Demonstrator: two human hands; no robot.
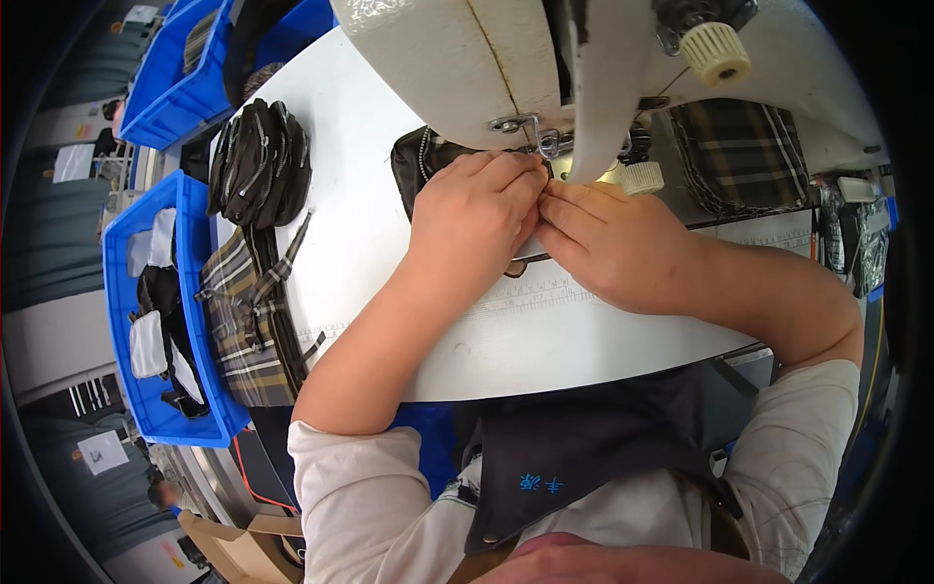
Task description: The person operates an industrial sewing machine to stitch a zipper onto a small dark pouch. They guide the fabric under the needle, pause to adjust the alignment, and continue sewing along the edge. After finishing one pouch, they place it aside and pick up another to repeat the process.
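Observation:
A dark brown fabric piece with a zipper (413,167) lies on the white sewing table, beneath the needle area of the white sewing machine (443,63). My left hand (477,209) bends over it, fingers closed on its edge just in front of the presser foot. Fingers pressed together, my right hand (623,248) meets the left at the same edge. Both hands cover most of the piece, and only a small brown loop (516,268) shows below them. The fingertips' exact grip is hidden.
Folded dark zippered pouches (261,165) are stacked at the table's left, above plaid fabric pieces (248,336). Plaid panels (741,156) lie right of the needle. Blue bins (229,414) stand beyond the left edge. A ruler strip (545,295) crosses the table.

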